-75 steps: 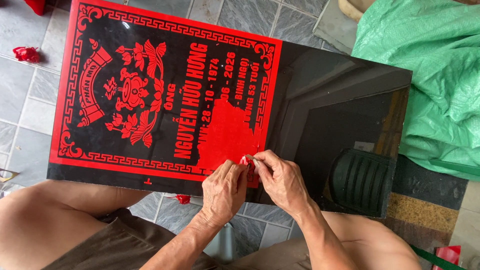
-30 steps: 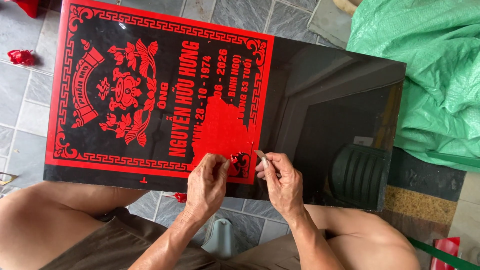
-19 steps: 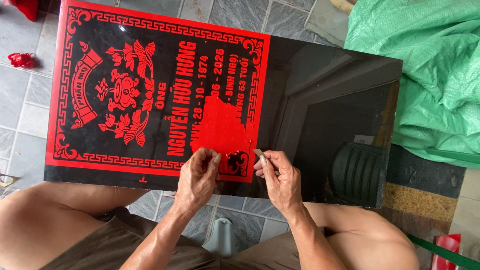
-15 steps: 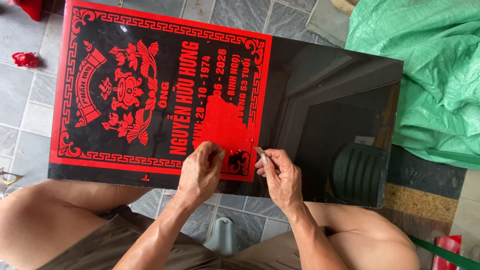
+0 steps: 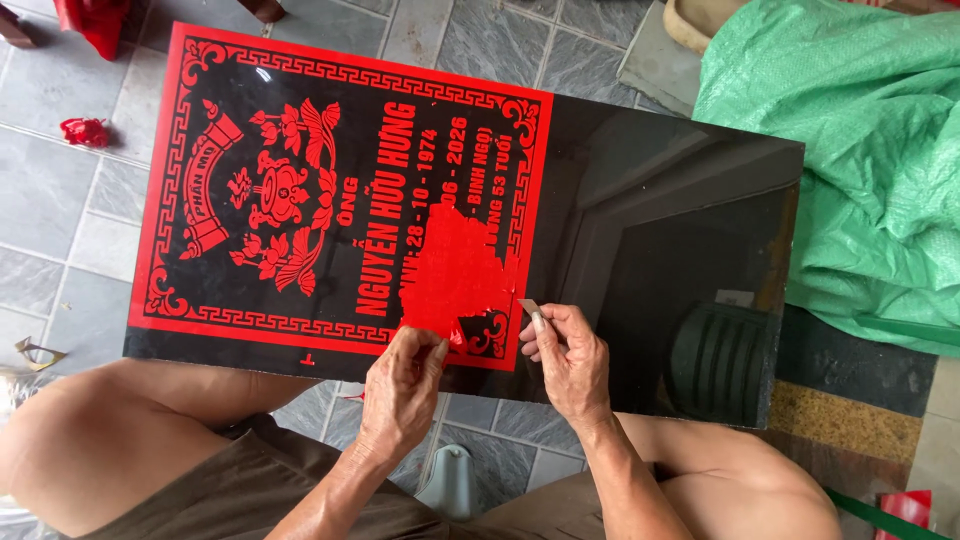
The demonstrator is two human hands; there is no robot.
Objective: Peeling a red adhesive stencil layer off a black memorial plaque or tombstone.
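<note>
Two bare hands work at the near edge of a glossy black stone slab [image 5: 660, 200] that lies across the person's knees. Most of the slab's left part wears a red stencil film [image 5: 200, 130] cut with a border, a floral emblem and lines of lettering; its right part is bare and mirrors the surroundings.

Left hand [image 5: 405, 385] — fingers bunched, tips pinching a loose flap of the red film at the lower edge of a solid uncut red patch [image 5: 455, 285]. Right hand [image 5: 568, 352] sits just beside it, over the bare black surface, thumb and forefinger closed on a small pale blade [image 5: 530, 308] whose tip points toward the border's corner ornament. The two hands are near each other but not touching.

Beneath the slab is a grey tiled floor [image 5: 60, 200], with a crumpled red scrap [image 5: 85, 131] lying well off to the left. Bunched green tarpaulin [image 5: 860, 150] fills the right side — its edge tucked under the slab's far corner.
</note>
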